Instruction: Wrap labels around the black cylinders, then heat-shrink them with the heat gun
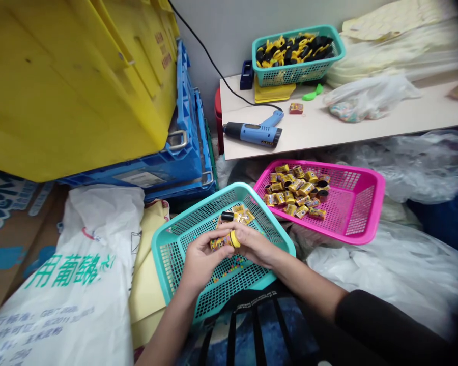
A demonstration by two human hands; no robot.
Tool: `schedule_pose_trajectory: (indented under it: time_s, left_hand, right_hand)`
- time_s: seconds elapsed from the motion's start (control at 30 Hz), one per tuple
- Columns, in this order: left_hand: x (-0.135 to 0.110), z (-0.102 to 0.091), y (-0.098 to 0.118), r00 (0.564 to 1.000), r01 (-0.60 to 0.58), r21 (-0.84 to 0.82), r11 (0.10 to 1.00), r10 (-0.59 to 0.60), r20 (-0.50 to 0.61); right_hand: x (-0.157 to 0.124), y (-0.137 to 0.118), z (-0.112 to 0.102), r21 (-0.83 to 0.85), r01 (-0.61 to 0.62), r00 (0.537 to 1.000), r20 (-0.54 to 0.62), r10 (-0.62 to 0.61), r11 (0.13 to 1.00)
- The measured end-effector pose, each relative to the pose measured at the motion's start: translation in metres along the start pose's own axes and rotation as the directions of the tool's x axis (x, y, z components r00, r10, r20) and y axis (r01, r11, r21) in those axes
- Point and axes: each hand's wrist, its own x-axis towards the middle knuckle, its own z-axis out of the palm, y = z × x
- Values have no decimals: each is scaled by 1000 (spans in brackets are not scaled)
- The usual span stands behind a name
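Over the nearer teal basket, left hand and right hand close fingers round a yellow tube, probably light, stiff, best gripped mid-barrel.

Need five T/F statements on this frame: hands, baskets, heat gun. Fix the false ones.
1. The left hand and right hand both touch a small yellow container. True.
2. The pink basket holds many similar containers. True.
3. Both hands are above it. False: they are above the turquoise basket.
4. A blue heat gun lies on the white table. True.
5. The table bears only that tool. False: a second turquoise basket, with yellow and black pieces, stands there too.
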Motion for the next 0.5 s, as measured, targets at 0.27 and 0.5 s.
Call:
schedule_pose_trajectory:
  time_s: [0.27,0.5]
  left_hand:
    - [-1,3,-13,998,20,-91,996,-25,-57]
    - [1,2,-18,999,28,-103,994,-33,-40]
  right_hand:
    - [11,4,0,-150,113,989,-74,-125,982]
    - [13,5,-1,-250,154,984,-44,-170,956]
